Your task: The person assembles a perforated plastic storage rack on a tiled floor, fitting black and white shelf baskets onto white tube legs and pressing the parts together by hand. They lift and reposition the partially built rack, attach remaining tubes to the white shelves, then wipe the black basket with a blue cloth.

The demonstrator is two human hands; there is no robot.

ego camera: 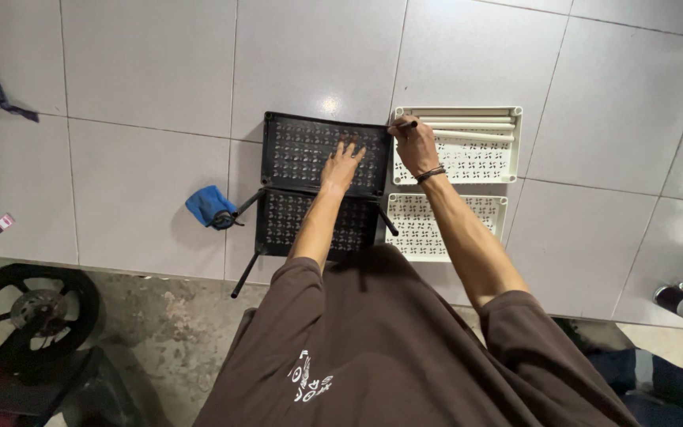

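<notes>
The left hand lies flat, fingers spread, on the upper black perforated plastic shelf tray; it presses and grips nothing. The right hand, just beside it, is closed around a thin black rod at the right corner of this tray. Below the left hand is a second black perforated tray, from which black legs stick out, so the black shelf seems partly joined, as far as I can judge. To the right of the right hand lie two white perforated plastic trays, apart, with cream tubes resting loose in the farther one; these seem not assembled yet. A blue cloth bundle lies on the tiled floor, left of the hands.
</notes>
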